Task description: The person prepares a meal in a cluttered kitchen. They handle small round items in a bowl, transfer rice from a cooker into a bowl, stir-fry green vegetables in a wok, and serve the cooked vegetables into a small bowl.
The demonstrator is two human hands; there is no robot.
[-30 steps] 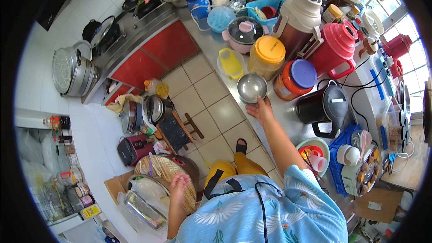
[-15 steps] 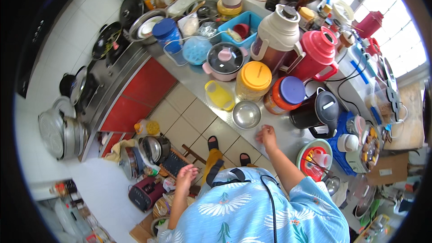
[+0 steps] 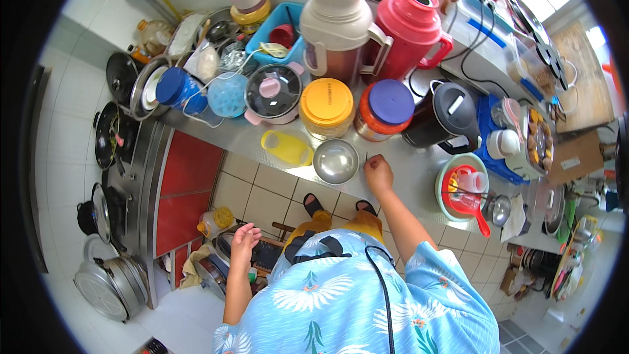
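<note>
Currently, the right hand (image 3: 378, 175) appears curled, its grip indeterminable; a steel mixing bowl (image 3: 336, 161) sits just leftward, likely for easy reach; the left hand (image 3: 244, 239) hangs loosely spread.

1. My right hand (image 3: 379, 176) has come away from the metal bowl (image 3: 335, 161), now just left of it.
2. That hand's fingers have curled in, perhaps on something dark, too small to tell.
3. The dark-seated stool (image 3: 267, 254), ahead of my left hand (image 3: 244, 242) a second ago, now shows just right of it.
</note>
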